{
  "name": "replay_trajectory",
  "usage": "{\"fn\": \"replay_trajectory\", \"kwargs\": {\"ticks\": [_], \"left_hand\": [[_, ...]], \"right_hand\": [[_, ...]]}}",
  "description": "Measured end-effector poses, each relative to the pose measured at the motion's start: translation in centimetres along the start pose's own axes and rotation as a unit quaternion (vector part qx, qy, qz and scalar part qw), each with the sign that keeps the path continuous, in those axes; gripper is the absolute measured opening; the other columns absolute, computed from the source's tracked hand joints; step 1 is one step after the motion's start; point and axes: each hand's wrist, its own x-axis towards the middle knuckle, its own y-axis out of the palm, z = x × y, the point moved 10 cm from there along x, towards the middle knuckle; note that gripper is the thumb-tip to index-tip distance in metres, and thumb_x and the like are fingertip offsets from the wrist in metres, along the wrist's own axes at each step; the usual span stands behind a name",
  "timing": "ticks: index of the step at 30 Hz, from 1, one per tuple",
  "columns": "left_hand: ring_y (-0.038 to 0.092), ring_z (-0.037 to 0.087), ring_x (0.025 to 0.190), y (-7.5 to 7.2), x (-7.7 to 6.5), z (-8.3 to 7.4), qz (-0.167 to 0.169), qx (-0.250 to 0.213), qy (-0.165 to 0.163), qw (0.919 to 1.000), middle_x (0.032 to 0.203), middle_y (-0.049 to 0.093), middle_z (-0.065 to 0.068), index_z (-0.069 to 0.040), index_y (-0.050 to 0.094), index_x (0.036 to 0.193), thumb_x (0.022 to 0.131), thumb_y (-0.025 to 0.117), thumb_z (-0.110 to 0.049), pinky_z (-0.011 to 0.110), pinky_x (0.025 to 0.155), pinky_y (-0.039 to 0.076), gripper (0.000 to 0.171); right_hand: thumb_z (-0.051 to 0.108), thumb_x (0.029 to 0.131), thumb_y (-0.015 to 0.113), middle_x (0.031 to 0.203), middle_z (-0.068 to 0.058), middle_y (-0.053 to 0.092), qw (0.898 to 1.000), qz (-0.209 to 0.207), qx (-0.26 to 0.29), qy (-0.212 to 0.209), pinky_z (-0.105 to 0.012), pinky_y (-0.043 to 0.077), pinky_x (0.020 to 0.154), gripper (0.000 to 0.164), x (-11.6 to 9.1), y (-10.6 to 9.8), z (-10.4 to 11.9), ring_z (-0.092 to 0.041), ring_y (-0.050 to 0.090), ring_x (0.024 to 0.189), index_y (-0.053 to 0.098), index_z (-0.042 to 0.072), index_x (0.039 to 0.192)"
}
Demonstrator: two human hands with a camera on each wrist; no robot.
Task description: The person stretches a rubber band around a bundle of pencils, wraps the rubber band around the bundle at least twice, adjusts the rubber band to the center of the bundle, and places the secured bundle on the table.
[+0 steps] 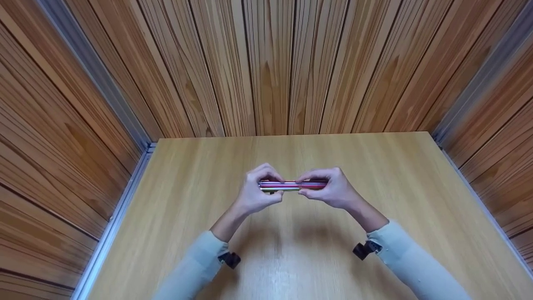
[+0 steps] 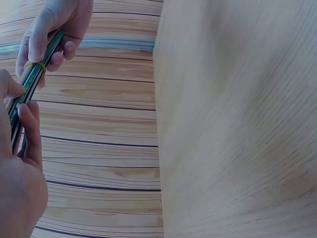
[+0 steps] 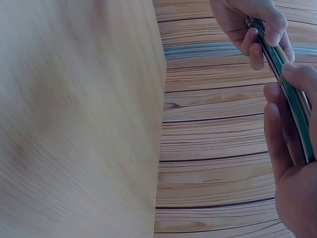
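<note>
A slim bundle of pencils (image 1: 291,186) is held level above the table, one hand at each end. My left hand (image 1: 256,191) grips the left end, and my right hand (image 1: 334,189) grips the right end, fingers above and thumbs below. Pink and purple sides show in the head view; a green side with small lettering faces the left wrist view. Around the middle of the bundle goes a thin yellowish rubber band (image 2: 35,64), close to the right hand's fingertips. Several pencil ends (image 3: 250,23) poke out by the left hand. Fingers hide much of both ends.
Below the hands lies a light wooden table (image 1: 200,166), with the hands' shadows on it. Wood-plank walls (image 1: 270,66) stand behind and at both sides, with metal rails (image 1: 125,200) along the side edges. A small black camera sits on each sleeve cuff.
</note>
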Motion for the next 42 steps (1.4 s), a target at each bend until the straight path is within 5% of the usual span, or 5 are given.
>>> {"fn": "replay_trajectory", "kwargs": {"ticks": [12,23,37,42], "left_hand": [[0.066,0.008,0.091,-0.4,-0.3,0.8,-0.003,-0.015,-0.018,0.9997,0.101,0.073,0.020,0.001,0.080,0.104,0.083,0.086,0.006,0.020,0.078,0.056,0.022],[0.066,0.009,0.090,0.1,0.0,0.3,0.004,0.003,-0.024,0.9997,0.101,0.072,0.018,0.000,0.078,0.102,0.084,0.085,0.006,0.021,0.078,0.058,0.021],[0.066,0.008,0.090,0.2,0.2,-0.1,-0.004,-0.015,0.009,0.9998,0.099,0.072,0.019,0.000,0.079,0.101,0.083,0.085,0.007,0.023,0.078,0.058,0.020],[0.066,0.008,0.092,0.3,0.0,0.1,0.002,-0.028,0.005,0.9996,0.100,0.072,0.021,0.002,0.079,0.102,0.084,0.087,0.007,0.021,0.080,0.057,0.021]], "right_hand": [[-0.002,0.089,0.092,0.100,-0.012,0.080,0.997,0.013,-0.067,0.028,-0.021,0.062,0.074,0.027,-0.3,-0.6,-0.2,-0.008,0.072,0.082,0.078,0.004,0.111],[-0.006,0.090,0.088,0.098,-0.021,0.081,0.997,0.016,-0.059,0.035,-0.020,0.062,0.070,0.020,0.2,-0.2,0.4,-0.007,0.072,0.079,0.080,0.001,0.107],[-0.002,0.086,0.095,0.098,-0.014,0.087,0.993,0.008,-0.094,-0.064,-0.013,0.056,0.068,0.028,0.5,0.0,2.0,-0.001,0.070,0.079,0.087,0.004,0.113],[-0.005,0.087,0.092,0.096,-0.015,0.083,0.996,0.014,-0.075,-0.050,-0.016,0.057,0.068,0.027,0.2,-0.3,1.8,-0.002,0.068,0.079,0.084,0.003,0.111]]}}
